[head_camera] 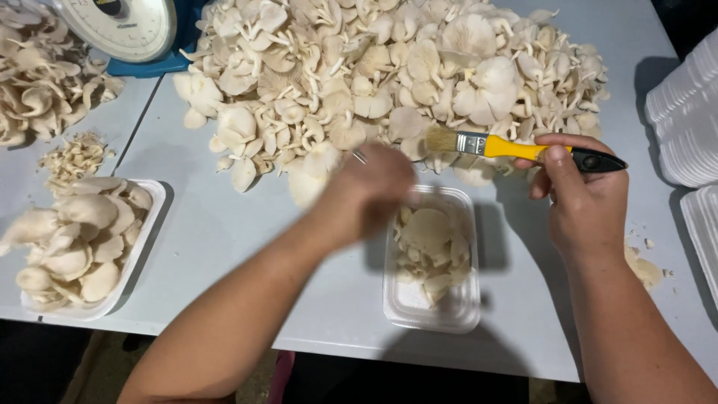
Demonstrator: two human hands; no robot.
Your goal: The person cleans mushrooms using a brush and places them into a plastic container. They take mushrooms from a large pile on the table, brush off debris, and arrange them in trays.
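Note:
My right hand (587, 196) grips a paint brush (516, 147) with a yellow and black handle, its bristles pointing left over the edge of a big heap of pale oyster mushrooms (389, 75). My left hand (370, 191) is blurred with motion, just above the near edge of the heap and the far left corner of a clear plastic tray (434, 307); what it holds, if anything, cannot be made out. The tray holds a few mushrooms (432, 247).
A white foam tray (146, 224) piled with mushrooms sits at the left, small mushroom scraps (75, 155) behind it. A weighing scale (120, 26) stands at the back left. Stacked white foam trays (684, 120) fill the right edge. The table's front edge (336, 352) is near me.

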